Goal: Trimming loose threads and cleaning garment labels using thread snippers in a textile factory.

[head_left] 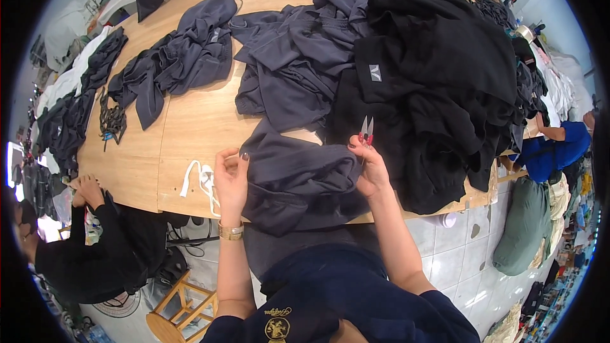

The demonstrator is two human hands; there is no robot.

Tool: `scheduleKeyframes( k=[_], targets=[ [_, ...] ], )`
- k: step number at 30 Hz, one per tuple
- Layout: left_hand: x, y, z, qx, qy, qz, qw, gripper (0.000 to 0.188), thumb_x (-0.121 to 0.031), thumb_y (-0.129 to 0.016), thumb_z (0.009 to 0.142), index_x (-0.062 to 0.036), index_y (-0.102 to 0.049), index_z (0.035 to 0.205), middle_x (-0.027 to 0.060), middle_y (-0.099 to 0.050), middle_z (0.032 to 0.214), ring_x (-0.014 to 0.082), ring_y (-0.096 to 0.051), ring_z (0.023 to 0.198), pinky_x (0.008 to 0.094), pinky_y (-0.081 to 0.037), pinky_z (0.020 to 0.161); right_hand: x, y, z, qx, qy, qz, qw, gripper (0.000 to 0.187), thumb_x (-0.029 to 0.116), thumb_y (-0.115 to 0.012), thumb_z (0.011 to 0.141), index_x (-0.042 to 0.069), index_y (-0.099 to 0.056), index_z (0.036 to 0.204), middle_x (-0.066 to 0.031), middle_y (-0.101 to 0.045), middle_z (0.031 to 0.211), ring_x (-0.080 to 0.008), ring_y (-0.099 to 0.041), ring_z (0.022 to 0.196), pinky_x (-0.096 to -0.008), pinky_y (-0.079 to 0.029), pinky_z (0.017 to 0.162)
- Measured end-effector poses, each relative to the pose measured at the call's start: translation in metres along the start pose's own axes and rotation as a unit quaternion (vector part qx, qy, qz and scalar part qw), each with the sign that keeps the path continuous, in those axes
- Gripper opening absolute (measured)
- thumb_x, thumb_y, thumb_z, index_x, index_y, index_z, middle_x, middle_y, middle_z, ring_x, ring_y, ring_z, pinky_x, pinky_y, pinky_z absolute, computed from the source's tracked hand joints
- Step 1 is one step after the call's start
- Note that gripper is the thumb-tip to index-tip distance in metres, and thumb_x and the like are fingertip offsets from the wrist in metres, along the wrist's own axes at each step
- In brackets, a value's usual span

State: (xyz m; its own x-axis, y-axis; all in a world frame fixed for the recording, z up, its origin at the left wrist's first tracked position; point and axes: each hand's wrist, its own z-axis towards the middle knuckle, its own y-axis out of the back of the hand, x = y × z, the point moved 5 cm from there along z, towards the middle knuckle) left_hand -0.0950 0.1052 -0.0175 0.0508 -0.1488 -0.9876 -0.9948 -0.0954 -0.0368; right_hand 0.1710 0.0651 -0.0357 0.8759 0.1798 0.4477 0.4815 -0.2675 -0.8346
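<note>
A dark grey garment [298, 181] with visible seams lies bunched at the table's front edge, directly before me. My left hand [231, 178] is at its left side, fingers curled and the thumb and a fingertip pinching its edge. On the other side, my right hand [370, 168] grips small thread snips [366, 131] with red handles, blades pointing up and away from me. That hand's fingers also rest against the garment's right edge, beside an opening in the folded cloth. Part of the snips is hidden in the palm.
Dark grey garments [298, 57] and a large black pile [438, 82] cover the table's middle and right. White cord [204, 181] lies beside my left hand; black cords [112, 117] lie farther left. Co-workers' hands [88, 190] show at the left and far edges. A wooden stool [181, 308] stands below.
</note>
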Motion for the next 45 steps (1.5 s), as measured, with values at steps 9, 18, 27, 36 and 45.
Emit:
scheduleKeyframes(
  k=[9,18,27,36,45],
  targets=[
    [-0.036,-0.049,-0.045,0.063,-0.201,0.216,0.953,0.012,-0.010,-0.069,0.077,-0.0031,-0.060,0.081,0.0057,-0.059,0.068,0.0111,-0.055,0.060,0.0227,-0.044,0.055,-0.009,0.005,-0.002,0.024,-0.009,0.033,0.999,0.018,-0.004,-0.052,0.079,0.011,-0.043,0.073,0.0049,-0.045,0.069,-0.0075,-0.050,0.063,-0.0216,-0.042,0.063],
    [0.029,-0.066,-0.088,0.359,0.222,0.243,0.873,0.060,-0.047,-0.042,0.092,0.0056,-0.063,0.074,0.0109,-0.060,0.055,0.0156,-0.062,0.051,0.0236,-0.046,0.046,-0.002,-0.001,-0.010,0.034,0.012,0.048,0.998,0.017,-0.001,-0.050,0.082,0.011,-0.040,0.074,0.0035,-0.045,0.068,-0.0078,-0.050,0.068,-0.0225,-0.041,0.066],
    [0.072,-0.055,-0.076,0.094,0.256,-0.361,0.892,0.041,-0.037,-0.038,0.095,-0.0010,-0.051,0.109,0.0141,-0.057,0.112,0.0273,-0.055,0.104,0.0436,-0.046,0.086,-0.004,-0.028,-0.020,0.128,0.034,0.093,0.987,0.007,0.009,-0.049,0.087,0.009,-0.043,0.084,-0.0054,-0.056,0.079,-0.0187,-0.058,0.081,-0.0334,-0.045,0.080],
    [0.017,-0.038,-0.050,0.225,0.238,-0.626,0.708,0.046,-0.039,-0.029,0.094,-0.0057,-0.050,0.120,0.0121,-0.055,0.119,0.0286,-0.053,0.109,0.0453,-0.040,0.095,0.009,0.010,-0.026,-0.081,0.196,0.044,0.976,0.009,0.006,-0.053,0.088,0.010,-0.050,0.080,0.0005,-0.056,0.078,-0.0127,-0.058,0.077,-0.0305,-0.048,0.073],
    [0.038,-0.040,-0.037,0.134,0.235,-0.556,0.786,0.047,-0.045,-0.037,0.091,-0.0102,-0.050,0.121,0.0054,-0.056,0.117,0.0243,-0.052,0.108,0.0391,-0.040,0.095,-0.014,0.034,-0.017,-0.176,0.133,-0.180,0.959,0.018,0.001,-0.055,0.084,0.012,-0.045,0.074,0.0047,-0.048,0.070,-0.0052,-0.048,0.064,-0.0225,-0.040,0.059]
  ],
)
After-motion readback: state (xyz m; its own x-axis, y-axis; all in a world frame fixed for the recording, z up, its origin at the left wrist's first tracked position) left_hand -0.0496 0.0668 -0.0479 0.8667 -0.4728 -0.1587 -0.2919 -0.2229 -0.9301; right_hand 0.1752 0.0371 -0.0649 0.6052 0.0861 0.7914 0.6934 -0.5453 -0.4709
